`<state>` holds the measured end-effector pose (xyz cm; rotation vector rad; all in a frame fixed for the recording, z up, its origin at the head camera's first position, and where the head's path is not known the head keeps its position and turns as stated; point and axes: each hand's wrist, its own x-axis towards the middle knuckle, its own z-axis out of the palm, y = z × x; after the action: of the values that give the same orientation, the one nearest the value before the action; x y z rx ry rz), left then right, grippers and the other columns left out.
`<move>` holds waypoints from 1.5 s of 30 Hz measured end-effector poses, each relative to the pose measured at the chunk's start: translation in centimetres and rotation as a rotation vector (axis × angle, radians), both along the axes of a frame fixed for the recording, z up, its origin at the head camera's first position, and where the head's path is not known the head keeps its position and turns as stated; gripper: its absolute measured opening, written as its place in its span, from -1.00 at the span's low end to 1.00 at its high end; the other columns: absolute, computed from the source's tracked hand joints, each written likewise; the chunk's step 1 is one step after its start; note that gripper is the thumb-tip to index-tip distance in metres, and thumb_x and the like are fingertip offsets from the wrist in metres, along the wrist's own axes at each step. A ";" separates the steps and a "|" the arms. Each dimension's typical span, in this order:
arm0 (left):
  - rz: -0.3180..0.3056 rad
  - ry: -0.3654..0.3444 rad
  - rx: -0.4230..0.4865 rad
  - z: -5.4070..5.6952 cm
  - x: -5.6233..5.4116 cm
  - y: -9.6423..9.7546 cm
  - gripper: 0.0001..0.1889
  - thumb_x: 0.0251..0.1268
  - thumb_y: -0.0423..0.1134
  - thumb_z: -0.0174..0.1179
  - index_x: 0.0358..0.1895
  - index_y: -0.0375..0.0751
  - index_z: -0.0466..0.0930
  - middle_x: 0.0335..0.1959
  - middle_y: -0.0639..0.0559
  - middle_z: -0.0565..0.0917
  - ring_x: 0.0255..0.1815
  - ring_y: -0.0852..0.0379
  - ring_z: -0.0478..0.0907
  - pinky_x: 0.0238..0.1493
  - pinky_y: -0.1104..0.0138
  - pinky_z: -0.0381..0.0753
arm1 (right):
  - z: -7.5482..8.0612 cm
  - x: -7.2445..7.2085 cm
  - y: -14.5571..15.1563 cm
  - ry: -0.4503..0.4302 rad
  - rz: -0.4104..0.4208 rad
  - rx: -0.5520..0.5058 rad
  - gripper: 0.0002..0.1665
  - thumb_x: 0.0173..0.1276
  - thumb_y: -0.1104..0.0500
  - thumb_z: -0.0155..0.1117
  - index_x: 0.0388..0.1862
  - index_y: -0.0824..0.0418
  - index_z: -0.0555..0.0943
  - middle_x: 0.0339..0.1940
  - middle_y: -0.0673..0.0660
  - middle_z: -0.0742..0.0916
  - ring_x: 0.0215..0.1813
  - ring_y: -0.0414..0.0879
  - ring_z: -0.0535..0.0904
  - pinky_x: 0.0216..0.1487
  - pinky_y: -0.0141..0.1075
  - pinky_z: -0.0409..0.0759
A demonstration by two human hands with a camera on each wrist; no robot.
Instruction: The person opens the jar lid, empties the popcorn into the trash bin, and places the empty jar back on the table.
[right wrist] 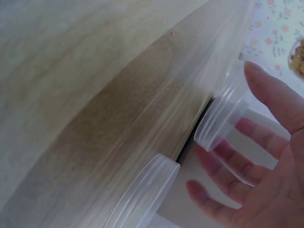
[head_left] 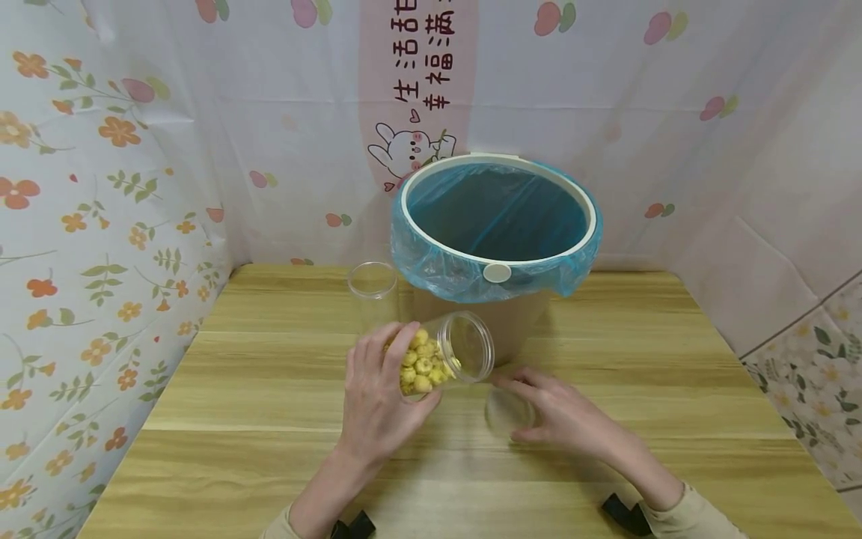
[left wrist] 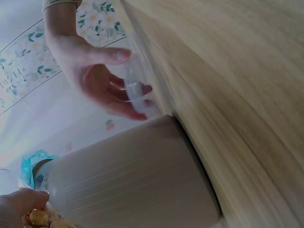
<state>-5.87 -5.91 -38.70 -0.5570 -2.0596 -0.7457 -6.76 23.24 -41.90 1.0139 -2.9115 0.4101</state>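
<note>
My left hand (head_left: 377,404) grips a clear jar (head_left: 466,348) of round yellow popcorn-like snacks (head_left: 424,363), its uncapped mouth tipped toward the right. It is held above the table, in front of the bin. Lower on the right, my right hand (head_left: 555,415) holds a clear round lid (head_left: 509,413) by its edge, thumb on one side and fingers on the other. The right wrist view shows that lid (right wrist: 222,116) close to the tabletop, with a second clear lid (right wrist: 142,197) lying nearby. In the left wrist view, only some snacks (left wrist: 40,217) and fingertips show at the lower left.
A bin (head_left: 497,273) lined with a blue bag stands at the back of the wooden table (head_left: 269,449), its top uncovered. Left of it stands another clear jar (head_left: 373,296), apparently without a lid. Patterned cloths (head_left: 283,150) hang behind and beside the table.
</note>
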 end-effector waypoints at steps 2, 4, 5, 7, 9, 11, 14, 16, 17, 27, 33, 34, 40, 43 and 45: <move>0.004 0.001 0.004 0.2 0.0 -0.1 -0.02 -0.45 -0.20 0.64 0.31 -0.20 0.47 0.14 -0.13 0.57 0.10 -0.07 0.50 0.04 0.05 0.49 | -0.1 0.1 0.1 0.010 0.015 0.028 -0.05 -0.07 -0.04 0.70 0.37 0.07 0.58 0.13 0.04 0.70 0.12 -0.06 0.66 0.07 0.01 0.66; 0.010 0.016 0.010 0.4 0.0 -0.2 -0.02 -0.45 -0.21 0.65 0.31 -0.20 0.47 0.14 -0.14 0.58 0.09 -0.07 0.50 0.04 0.03 0.49 | -0.1 0.1 0.1 0.013 0.021 0.056 -0.06 -0.10 -0.05 0.70 0.34 0.08 0.60 0.11 0.04 0.70 0.13 -0.05 0.65 0.07 0.05 0.64; 0.014 0.027 0.013 0.6 0.0 -0.2 -0.01 -0.45 -0.20 0.66 0.31 -0.20 0.47 0.14 -0.14 0.58 0.09 -0.08 0.50 0.04 0.03 0.49 | -0.1 0.1 0.1 0.013 0.023 0.070 -0.06 -0.10 -0.05 0.70 0.33 0.08 0.60 0.11 0.03 0.70 0.14 -0.05 0.64 0.07 0.06 0.63; 0.020 0.052 0.019 0.9 -0.1 -0.4 -0.01 -0.46 -0.19 0.67 0.31 -0.20 0.47 0.13 -0.16 0.58 0.08 -0.09 0.51 0.02 0.04 0.50 | -0.2 0.1 0.1 0.010 0.027 0.087 -0.07 -0.10 -0.05 0.70 0.32 0.08 0.61 0.11 0.04 0.70 0.16 -0.03 0.64 0.07 0.06 0.62; 0.024 0.077 0.022 1.3 -0.2 -0.5 0.00 -0.45 -0.18 0.69 0.31 -0.20 0.47 0.13 -0.17 0.58 0.08 -0.10 0.51 -0.01 0.05 0.50 | -0.2 0.2 0.1 0.005 0.029 0.100 -0.09 -0.10 -0.04 0.70 0.31 0.07 0.61 0.12 0.04 0.69 0.18 -0.01 0.63 0.07 0.07 0.63; 0.027 0.089 0.023 1.8 -0.4 -0.6 0.00 -0.45 -0.17 0.70 0.31 -0.19 0.47 0.13 -0.18 0.58 0.09 -0.11 0.51 -0.03 0.06 0.49 | -0.2 0.2 0.1 -0.001 0.031 0.112 -0.09 -0.09 -0.05 0.70 0.31 0.07 0.61 0.13 0.05 0.69 0.20 0.01 0.62 0.07 0.08 0.63; 0.019 0.088 0.028 2.4 -0.4 -0.8 -0.02 -0.39 -0.17 0.68 0.32 -0.20 0.46 0.14 -0.19 0.58 0.11 -0.13 0.50 -0.01 0.06 0.48 | -0.2 0.3 0.1 -0.015 0.027 0.119 -0.09 -0.08 -0.06 0.71 0.33 0.06 0.61 0.16 0.06 0.69 0.23 0.04 0.61 0.09 0.11 0.64; 0.016 0.085 0.032 2.7 -0.5 -1.0 -0.04 -0.36 -0.17 0.67 0.32 -0.21 0.46 0.15 -0.20 0.57 0.12 -0.15 0.50 0.01 0.06 0.47 | -0.2 0.3 0.2 -0.024 0.023 0.115 -0.07 -0.09 -0.09 0.70 0.33 0.05 0.60 0.17 0.05 0.68 0.24 0.05 0.61 0.11 0.12 0.63; 0.013 0.085 0.034 2.9 -0.6 -1.1 -0.05 -0.35 -0.17 0.66 0.32 -0.22 0.46 0.16 -0.20 0.57 0.13 -0.15 0.50 0.02 0.06 0.46 | -0.3 0.4 0.2 -0.029 0.021 0.108 -0.07 -0.07 -0.11 0.69 0.34 0.05 0.60 0.18 0.05 0.68 0.25 0.05 0.60 0.12 0.13 0.63; 0.013 0.093 0.041 4.1 -1.0 -1.7 -0.10 -0.28 -0.16 0.63 0.31 -0.22 0.47 0.13 -0.23 0.57 0.10 -0.18 0.48 0.04 0.04 0.43 | 0.5 -0.2 1.2 -0.043 -0.079 -0.093 -0.18 0.24 -0.16 0.51 0.39 0.20 0.55 0.28 0.24 0.68 0.27 0.17 0.65 0.23 0.10 0.64; 0.011 0.104 0.037 4.8 -1.3 -1.8 -0.12 -0.25 -0.17 0.62 0.31 -0.22 0.46 0.13 -0.24 0.57 0.08 -0.19 0.47 0.03 0.02 0.42 | 1.6 -0.8 2.0 -0.049 -0.187 -0.214 -0.20 0.30 -0.14 0.47 0.41 0.22 0.51 0.27 0.23 0.70 0.03 0.11 0.74 0.10 0.07 0.69; 0.010 0.108 0.038 4.9 -1.4 -1.8 -0.12 -0.24 -0.17 0.61 0.31 -0.23 0.46 0.13 -0.24 0.56 0.08 -0.19 0.47 0.03 0.01 0.42 | 1.8 -0.9 2.2 -0.045 -0.194 -0.239 -0.21 0.31 -0.12 0.47 0.41 0.22 0.51 0.26 0.22 0.71 0.02 0.11 0.74 0.09 0.08 0.69; 0.013 0.121 0.018 6.1 -1.9 -1.8 -0.13 -0.20 -0.15 0.59 0.33 -0.21 0.45 0.14 -0.25 0.56 0.10 -0.21 0.46 0.03 -0.01 0.43 | 3.0 -1.6 3.2 -0.015 -0.250 -0.388 -0.34 0.37 0.03 0.44 0.39 0.22 0.52 0.21 0.22 0.74 0.19 0.16 0.69 0.15 0.17 0.65; 0.016 0.130 0.006 6.6 -2.1 -1.8 -0.13 -0.20 -0.14 0.59 0.33 -0.21 0.45 0.14 -0.25 0.56 0.09 -0.22 0.46 0.03 -0.02 0.44 | 3.9 -1.9 3.7 -0.028 -0.295 -0.448 -0.40 0.43 0.07 0.37 0.39 0.20 0.51 0.21 0.20 0.74 0.19 0.09 0.68 0.18 0.03 0.67; 0.019 0.129 0.004 7.0 -2.3 -1.8 -0.13 -0.19 -0.14 0.60 0.33 -0.20 0.45 0.14 -0.26 0.57 0.09 -0.22 0.47 0.03 -0.03 0.44 | 4.6 -2.0 4.2 -0.046 -0.332 -0.484 -0.43 0.49 0.06 0.31 0.41 0.18 0.50 0.21 0.18 0.73 0.18 -0.02 0.67 0.19 -0.20 0.67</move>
<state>-8.21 -7.73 -31.65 -0.5685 -1.9417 -0.6848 -8.80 27.42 -37.32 0.4513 -2.7248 1.0514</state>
